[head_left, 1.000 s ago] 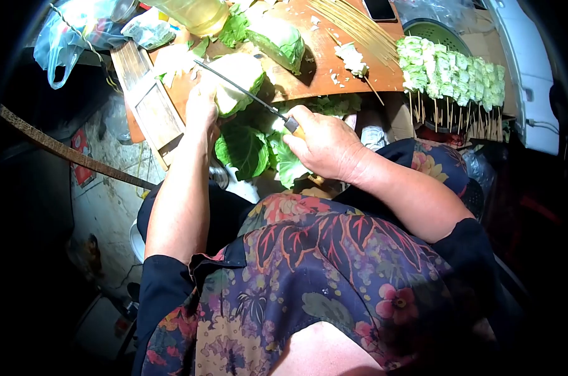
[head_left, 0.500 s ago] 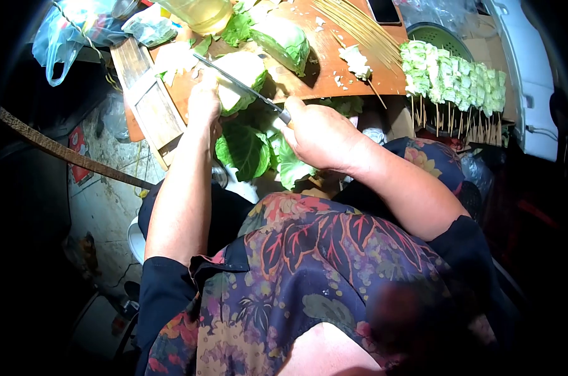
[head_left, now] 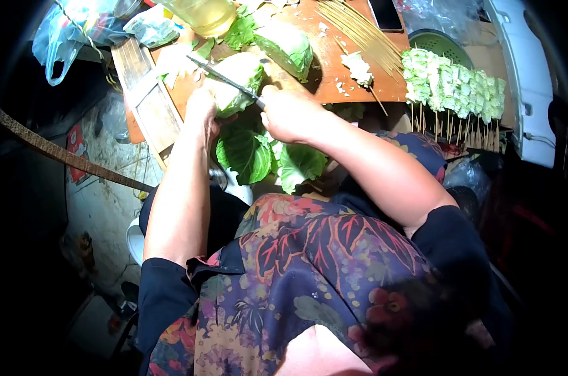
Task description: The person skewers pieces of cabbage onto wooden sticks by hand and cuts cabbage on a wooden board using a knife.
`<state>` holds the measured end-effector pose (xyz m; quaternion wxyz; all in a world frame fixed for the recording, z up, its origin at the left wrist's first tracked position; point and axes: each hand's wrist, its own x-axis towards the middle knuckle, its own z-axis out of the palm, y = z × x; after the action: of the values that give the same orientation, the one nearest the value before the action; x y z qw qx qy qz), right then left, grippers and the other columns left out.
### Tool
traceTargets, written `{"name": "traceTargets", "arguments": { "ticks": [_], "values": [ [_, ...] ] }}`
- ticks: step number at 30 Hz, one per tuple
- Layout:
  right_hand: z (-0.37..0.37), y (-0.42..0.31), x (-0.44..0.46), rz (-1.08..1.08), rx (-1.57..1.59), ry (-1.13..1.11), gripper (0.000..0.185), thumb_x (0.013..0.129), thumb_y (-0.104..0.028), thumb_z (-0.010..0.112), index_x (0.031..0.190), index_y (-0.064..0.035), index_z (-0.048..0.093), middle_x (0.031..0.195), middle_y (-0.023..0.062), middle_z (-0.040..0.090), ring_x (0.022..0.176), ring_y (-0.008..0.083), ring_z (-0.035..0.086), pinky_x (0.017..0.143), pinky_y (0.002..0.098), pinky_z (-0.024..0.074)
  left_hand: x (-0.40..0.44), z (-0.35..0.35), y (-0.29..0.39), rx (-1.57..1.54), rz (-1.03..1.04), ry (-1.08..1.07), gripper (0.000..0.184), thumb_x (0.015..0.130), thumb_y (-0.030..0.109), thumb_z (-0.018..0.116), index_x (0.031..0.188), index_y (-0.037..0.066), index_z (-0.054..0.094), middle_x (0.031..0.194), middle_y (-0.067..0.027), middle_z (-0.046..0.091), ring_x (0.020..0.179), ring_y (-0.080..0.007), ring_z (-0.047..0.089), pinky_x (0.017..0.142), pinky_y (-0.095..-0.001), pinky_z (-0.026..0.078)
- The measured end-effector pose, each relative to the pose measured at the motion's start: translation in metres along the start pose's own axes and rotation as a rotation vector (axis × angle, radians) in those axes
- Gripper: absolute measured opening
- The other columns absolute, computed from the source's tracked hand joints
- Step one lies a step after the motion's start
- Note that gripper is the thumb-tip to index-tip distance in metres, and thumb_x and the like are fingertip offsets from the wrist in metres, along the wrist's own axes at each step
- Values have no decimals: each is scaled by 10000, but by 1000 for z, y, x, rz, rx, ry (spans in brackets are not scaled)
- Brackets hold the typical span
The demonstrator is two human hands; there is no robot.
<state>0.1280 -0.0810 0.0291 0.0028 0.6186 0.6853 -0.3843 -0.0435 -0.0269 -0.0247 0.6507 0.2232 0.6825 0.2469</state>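
- Cut cabbage (head_left: pixel 243 70): pale, rounded, faintly veined, greener at its right margin. Held at the table's near edge, in front of the person; whether it touches the wood, cannot tell.
- Knife (head_left: pixel 216 73): long, narrow, dark metal blade, slanting across the cabbage's upper face, tip toward upper left. Depth of any cut unclear.
- Left hand (head_left: pixel 202 108): curled against the cabbage's left side, gripping it; some fingers hidden by the cabbage and wrist.
- Right hand (head_left: pixel 291 114): closed around the knife's handle, which is mostly covered.
- Loose leaves (head_left: pixel 246 155): broad, dark green, ribbed, curling at the rims, below the hands.
- Second cabbage (head_left: pixel 286 51): smooth, domed, light green, resting on the table just beyond the knife.
- Table (head_left: pixel 331 88): orange-brown wood with a curved edge, strewn with pale scraps.
- Bamboo sticks (head_left: pixel 365 39): thin, straight, straw-coloured, fanned side by side; near them, one stick bears a crumpled pale piece (head_left: pixel 358 69).
- Skewered cabbage (head_left: pixel 453 84): folded, frilly squares packed in a dense row, stick ends pointing down.
- Colander (head_left: pixel 440 45): green, perforated, behind that row.
- Wooden frame (head_left: pixel 147 100): flat, long, worn grain, left of the hands.
- Plastic bag (head_left: pixel 77 41): thin, blue, wrinkled, far left.
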Motion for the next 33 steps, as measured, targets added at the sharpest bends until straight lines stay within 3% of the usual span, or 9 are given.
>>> {"name": "traceTargets", "arguments": {
  "ticks": [3, 13, 15, 16, 19, 21, 24, 29, 33],
  "values": [
    [9, -3, 10, 103, -4, -68, 311, 825, -53, 456, 1113, 54, 501, 1034, 251, 636, 1004, 356, 625, 866, 430, 489, 3, 0, 2, -2, 29, -7, 306, 954, 248, 383, 1142, 78, 555, 993, -105, 654, 851, -245, 635, 648, -450, 532],
    [21, 27, -8, 42, 88, -1, 311, 859, -193, 499, 1079, 26, 523, 991, 225, 640, 951, 362, 625, 841, 446, 481, 13, -24, -15, -246, 286, -67, 303, 930, 203, 514, 1190, 48, 532, 1044, -127, 639, 851, -284, 646, 629, -477, 536],
    [18, 31, -13, 15, 92, 10, 320, 860, -217, 511, 1074, 20, 528, 988, 222, 640, 962, 358, 621, 850, 448, 477, 5, -31, -6, -156, 518, 124, 346, 872, 152, 602, 1189, 36, 525, 1015, -115, 638, 837, -241, 642, 579, -384, 520],
    [17, 32, -17, 19, 88, 13, 335, 860, -238, 520, 1069, 23, 530, 985, 228, 637, 972, 360, 614, 851, 449, 475, -12, -24, 0, -60, 423, 307, 464, 802, 102, 670, 1220, 18, 487, 1016, -96, 630, 815, -185, 628, 534, -286, 477],
    [11, 28, -28, 14, 126, 1, 332, 858, -238, 525, 1062, 25, 530, 966, 235, 638, 950, 374, 619, 845, 454, 477, -15, -30, -5, 102, 535, 152, 581, 750, 62, 704, 1264, 12, 437, 1025, -107, 613, 805, -165, 614, 543, -245, 458],
    [13, 27, -30, -7, 145, 33, 347, 857, -262, 552, 1054, 21, 517, 910, 234, 639, 897, 389, 624, 802, 462, 488, -18, -29, -15, 428, 714, 178, 679, 674, -8, 723, 1278, 11, 414, 920, -102, 609, 796, -166, 606, 644, -270, 493],
    [18, 20, -37, -64, 155, 114, 364, 857, -285, 577, 1041, 19, 496, 829, 232, 639, 821, 405, 632, 743, 471, 502, -21, -28, -28, 718, 821, 241, 739, 596, 150, 749, 1260, 8, 457, 1037, -205, 580, 990, -342, 575, 920, -374, 461],
    [21, 0, -56, -124, 130, 125, 332, 864, -233, 563, 1029, 34, 456, 791, 230, 635, 763, 398, 639, 709, 462, 510, -26, -21, -40, 1131, 834, 365, 540, 630, 132, 758, 1114, -20, 573, 1027, -266, 595, 989, -376, 590, 873, -394, 478],
    [28, -2, -59, -164, 113, 139, 303, 861, -215, 567, 1010, 25, 460, 779, 226, 631, 744, 392, 639, 692, 468, 509, -40, -12, -32, 747, 955, 120, 265, 679, 17, 696, 932, -40, 639, 845, -190, 677, 818, -325, 673, 765, -371, 517]
  ]
}}
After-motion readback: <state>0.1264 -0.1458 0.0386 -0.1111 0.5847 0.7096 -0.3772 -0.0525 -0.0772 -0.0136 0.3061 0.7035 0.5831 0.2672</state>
